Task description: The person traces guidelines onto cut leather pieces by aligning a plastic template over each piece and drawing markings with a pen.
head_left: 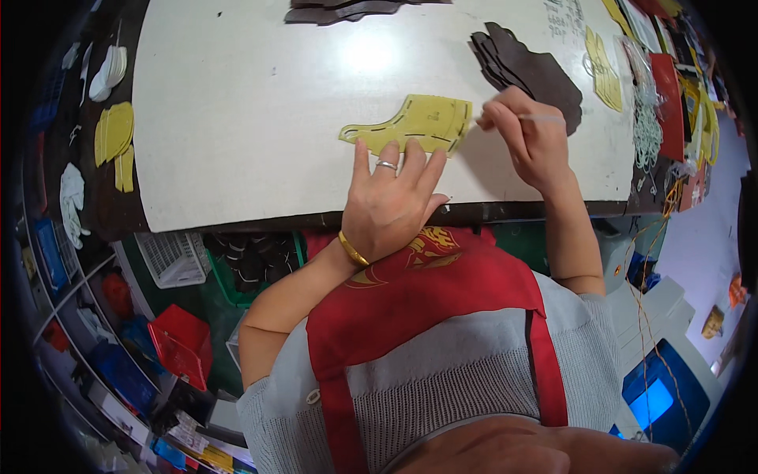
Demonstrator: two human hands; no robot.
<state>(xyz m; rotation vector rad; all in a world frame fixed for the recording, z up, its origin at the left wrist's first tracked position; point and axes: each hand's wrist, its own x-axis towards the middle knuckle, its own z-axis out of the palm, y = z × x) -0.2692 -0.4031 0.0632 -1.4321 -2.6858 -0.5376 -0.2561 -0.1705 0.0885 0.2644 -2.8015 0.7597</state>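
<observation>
Red apron (403,294) and grey knit top (442,375) lie nearest the camera; beyond them, on the white tabletop (229,150), lies a yellow slotted template (426,120); the left hand (392,189) is spread along its lower edge, pressing rather than grasping; the right hand (535,146) is closed around a slim pale tool (543,118) near its right end; the template looks light, thin and fairly stiff, likely to slide; best held flat across its broad part, since the narrow left tail may bend
</observation>
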